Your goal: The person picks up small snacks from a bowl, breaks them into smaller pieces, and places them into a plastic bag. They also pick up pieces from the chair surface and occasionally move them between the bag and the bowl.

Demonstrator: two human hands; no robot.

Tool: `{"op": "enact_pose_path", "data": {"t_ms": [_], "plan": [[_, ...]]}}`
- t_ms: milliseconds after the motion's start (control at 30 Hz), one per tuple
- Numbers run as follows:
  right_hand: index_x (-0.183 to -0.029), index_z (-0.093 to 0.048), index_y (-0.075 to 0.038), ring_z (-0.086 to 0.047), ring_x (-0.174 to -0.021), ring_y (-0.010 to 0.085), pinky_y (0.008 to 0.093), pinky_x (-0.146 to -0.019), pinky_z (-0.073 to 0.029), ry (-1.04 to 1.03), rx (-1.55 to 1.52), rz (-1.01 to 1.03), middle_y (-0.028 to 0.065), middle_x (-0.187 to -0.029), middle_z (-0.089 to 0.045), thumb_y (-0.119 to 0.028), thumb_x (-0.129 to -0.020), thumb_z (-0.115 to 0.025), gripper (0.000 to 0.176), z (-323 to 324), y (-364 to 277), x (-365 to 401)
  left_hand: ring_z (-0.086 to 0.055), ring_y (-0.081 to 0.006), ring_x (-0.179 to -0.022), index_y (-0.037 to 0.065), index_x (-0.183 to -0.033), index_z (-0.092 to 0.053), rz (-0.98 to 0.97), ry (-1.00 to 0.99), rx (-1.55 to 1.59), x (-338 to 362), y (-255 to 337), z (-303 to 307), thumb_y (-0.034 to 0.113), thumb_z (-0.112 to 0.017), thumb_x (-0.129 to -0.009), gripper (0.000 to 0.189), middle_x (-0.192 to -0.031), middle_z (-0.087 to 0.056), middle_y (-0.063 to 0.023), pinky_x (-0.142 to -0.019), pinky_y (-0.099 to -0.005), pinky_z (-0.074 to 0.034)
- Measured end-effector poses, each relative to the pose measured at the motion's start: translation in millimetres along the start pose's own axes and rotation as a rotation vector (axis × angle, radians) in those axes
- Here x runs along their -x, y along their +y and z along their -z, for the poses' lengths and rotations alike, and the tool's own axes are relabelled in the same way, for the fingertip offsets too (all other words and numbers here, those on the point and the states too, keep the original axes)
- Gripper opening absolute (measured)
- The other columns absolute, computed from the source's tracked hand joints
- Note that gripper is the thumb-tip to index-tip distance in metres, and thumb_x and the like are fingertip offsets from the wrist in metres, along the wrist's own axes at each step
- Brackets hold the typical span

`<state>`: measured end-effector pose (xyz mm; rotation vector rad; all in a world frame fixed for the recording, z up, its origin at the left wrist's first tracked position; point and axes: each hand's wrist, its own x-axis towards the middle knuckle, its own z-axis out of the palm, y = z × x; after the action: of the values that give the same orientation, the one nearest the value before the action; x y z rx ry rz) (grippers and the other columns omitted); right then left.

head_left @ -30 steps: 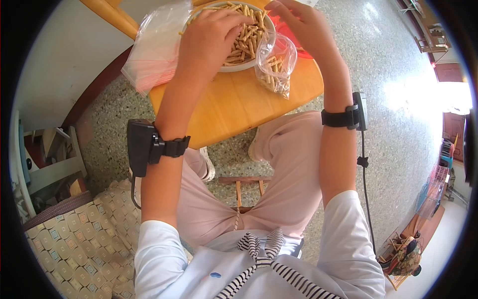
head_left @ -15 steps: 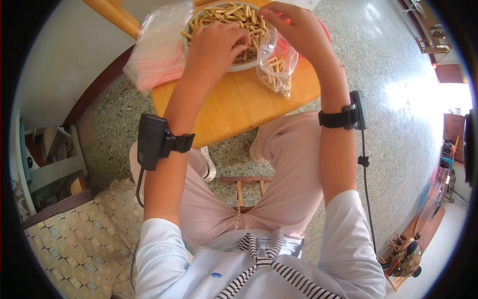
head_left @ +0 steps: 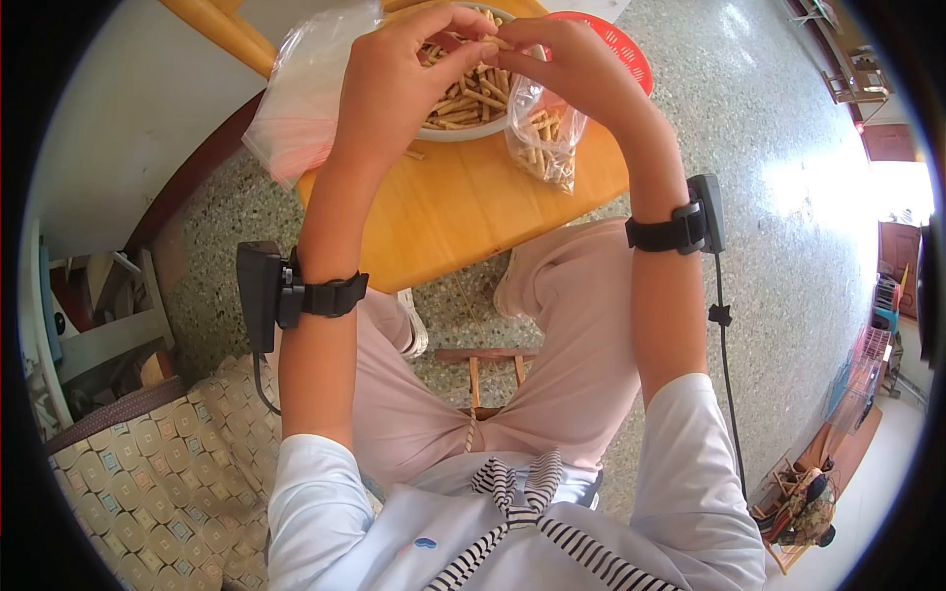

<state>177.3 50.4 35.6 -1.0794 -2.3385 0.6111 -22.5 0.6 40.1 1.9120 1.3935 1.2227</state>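
A white bowl (head_left: 471,132) full of short yellowish-brown sticks (head_left: 478,94) stands on the wooden table. Above it my left hand (head_left: 399,64) and my right hand (head_left: 567,61) meet at the fingertips. Thumbs and fingers of both are closed on one short stick (head_left: 500,43). Just below my right hand, a clear plastic bag (head_left: 547,158) stands against the bowl with several sticks in its lower part. A loose stick (head_left: 414,154) lies on the table beside my left wrist.
Flat clear plastic bags (head_left: 301,108) lie at the table's left. A red perforated basket (head_left: 619,51) is behind my right hand. The wooden table (head_left: 463,212) has its near edge above my knees. Patterned fabric (head_left: 158,473) lies at lower left.
My left hand has risen from the sticks and moved toward my right hand. Both now hold a stick between their fingertips. The loose stick on the table has come into view.
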Motion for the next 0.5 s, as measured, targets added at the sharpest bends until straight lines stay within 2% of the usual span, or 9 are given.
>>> {"op": "enact_pose_path", "data": {"t_ms": [100, 167, 233, 300, 367, 500], "plan": [[-0.112, -0.075, -0.014, -0.069, -0.081, 0.0275, 0.037, -0.074, -0.054, 0.101, -0.062, 0.107, 0.0125, -0.089, -0.073, -0.035, -0.091, -0.071, 0.03, -1.6, 5.5, 0.3, -0.062, -0.0072, -0.079, 0.009, -0.1, -0.075, -0.1, 0.028, -0.059, -2.1, -3.3, 2.1, 0.013, -0.077, -0.087, 0.015, -0.092, -0.073, 0.0033, -0.069, -0.0232, -0.046], [-0.11, -0.075, -0.013, -0.068, -0.078, 0.0284, 0.0384, -0.071, -0.054, 0.097, -0.055, -0.002, 0.0131, -0.088, -0.073, -0.034, -0.091, -0.071, 0.028, 1.0, 2.6, 1.7, -0.062, -0.0072, -0.08, 0.009, -0.1, -0.075, -0.11, 0.012, -0.03, -1.7, -3.1, 2.2, 0.012, -0.077, -0.086, 0.015, -0.093, -0.073, 0.0034, -0.069, -0.023, -0.045], [-0.108, -0.075, -0.013, -0.069, -0.076, 0.0287, 0.0387, -0.069, -0.054, 0.058, -0.032, -0.019, 0.013, -0.088, -0.073, -0.033, -0.091, -0.071, 0.026, 2.2, -2.6, 3.2, -0.063, -0.0073, -0.081, 0.009, -0.1, -0.074, -0.12, -0.004, -0.001, -1.2, 0.7, 2.0, 0.011, -0.077, -0.086, 0.015, -0.094, -0.073, 0.0035, -0.068, -0.0229, -0.044], [-0.106, -0.075, -0.012, -0.069, -0.075, 0.029, 0.0389, -0.068, -0.053, 0.019, -0.009, -0.037, 0.0129, -0.088, -0.073, -0.032, -0.091, -0.071, 0.025, 0.9, -1.4, 2.9, -0.063, -0.0076, -0.083, 0.01, -0.1, -0.074, -0.257, -0.079, 0.008, -0.9, 4.8, 0.7, 0.01, -0.078, -0.084, 0.015, -0.095, -0.073, 0.0036, -0.068, -0.0233, -0.045], [-0.105, -0.074, -0.012, -0.069, -0.074, 0.0289, 0.0382, -0.066, -0.053, 0.051, 0.039, 0.069, 0.0123, -0.085, -0.073, -0.031, -0.092, -0.07, 0.024, -4.1, 5.2, 0.7, -0.063, -0.0077, -0.082, 0.01, -0.099, -0.074, -0.266, -0.075, 0.006, 0.4, 6.3, -1.0, 0.009, -0.078, -0.084, 0.016, -0.096, -0.072, 0.0035, -0.068, -0.0233, -0.045], [-0.102, -0.074, -0.011, -0.066, -0.069, 0.0285, 0.0378, -0.065, -0.052, 0.08, 0.049, 0.066, 0.0113, -0.081, -0.072, -0.033, -0.091, -0.07, 0.025, -5.4, 2.8, 1.4, -0.063, -0.008, -0.08, 0.01, -0.099, -0.074, -0.257, -0.047, -0.016, 1.8, 10.0, 1.3, 0.01, -0.078, -0.084, 0.016, -0.095, -0.073, 0.0027, -0.068, -0.0227, -0.046]]}}
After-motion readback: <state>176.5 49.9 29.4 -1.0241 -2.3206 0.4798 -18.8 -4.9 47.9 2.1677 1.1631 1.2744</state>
